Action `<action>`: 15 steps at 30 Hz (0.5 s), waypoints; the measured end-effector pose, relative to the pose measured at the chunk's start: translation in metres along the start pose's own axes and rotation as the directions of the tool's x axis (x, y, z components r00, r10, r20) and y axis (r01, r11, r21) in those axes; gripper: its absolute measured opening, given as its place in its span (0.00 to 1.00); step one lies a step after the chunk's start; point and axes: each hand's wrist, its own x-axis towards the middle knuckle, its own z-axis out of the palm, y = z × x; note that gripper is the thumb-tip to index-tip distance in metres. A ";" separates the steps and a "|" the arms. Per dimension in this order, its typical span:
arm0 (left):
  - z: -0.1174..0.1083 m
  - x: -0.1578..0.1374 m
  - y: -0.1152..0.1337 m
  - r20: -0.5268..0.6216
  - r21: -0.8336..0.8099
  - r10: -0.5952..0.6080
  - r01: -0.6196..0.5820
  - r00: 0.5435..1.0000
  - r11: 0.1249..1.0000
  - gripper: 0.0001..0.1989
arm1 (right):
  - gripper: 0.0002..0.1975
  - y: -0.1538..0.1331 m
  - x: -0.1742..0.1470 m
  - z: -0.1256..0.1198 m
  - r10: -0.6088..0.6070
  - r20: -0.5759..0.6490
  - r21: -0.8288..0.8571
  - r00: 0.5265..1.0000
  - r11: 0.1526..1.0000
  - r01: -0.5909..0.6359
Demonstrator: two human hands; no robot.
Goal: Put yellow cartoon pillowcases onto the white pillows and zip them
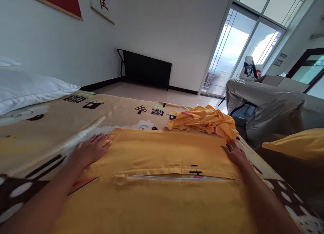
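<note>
A yellow pillowcase [162, 149] lies spread over the bed in front of me, with a long zipped slit [164, 177] running across it. The slit gapes a little near its middle, and a bit of print shows through. My left hand [92, 148] rests flat at the far left corner of the cloth, fingers stretched out. At the far right corner, my right hand [235, 152] presses down with its fingers extended. Just beyond the far edge sits a crumpled heap of yellow cloth [205, 121].
Underneath is a bed with a patterned beige blanket [118, 107]. A white pillow [32, 87] lies at the left. More yellow fabric [298, 143] and a grey plastic-covered piece of furniture [273, 99] are on the right. A black panel [146, 68] leans near the far wall, beside a glass door [230, 51].
</note>
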 end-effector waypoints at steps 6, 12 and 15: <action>-0.025 -0.014 0.015 -0.227 -0.027 0.086 -0.095 0.970 0.995 0.27 | 0.26 -0.034 -0.032 -0.018 0.027 -0.099 -0.026 0.995 0.999 -0.030; -0.032 -0.042 0.097 -0.204 -0.056 0.454 -0.473 0.867 0.879 0.27 | 0.20 -0.156 -0.067 -0.028 -0.416 -0.044 0.027 0.908 0.908 0.417; -0.015 -0.064 0.129 -0.089 -0.105 0.588 -0.594 0.804 0.797 0.27 | 0.23 -0.234 -0.089 -0.026 -0.593 -0.022 0.114 0.805 0.798 0.591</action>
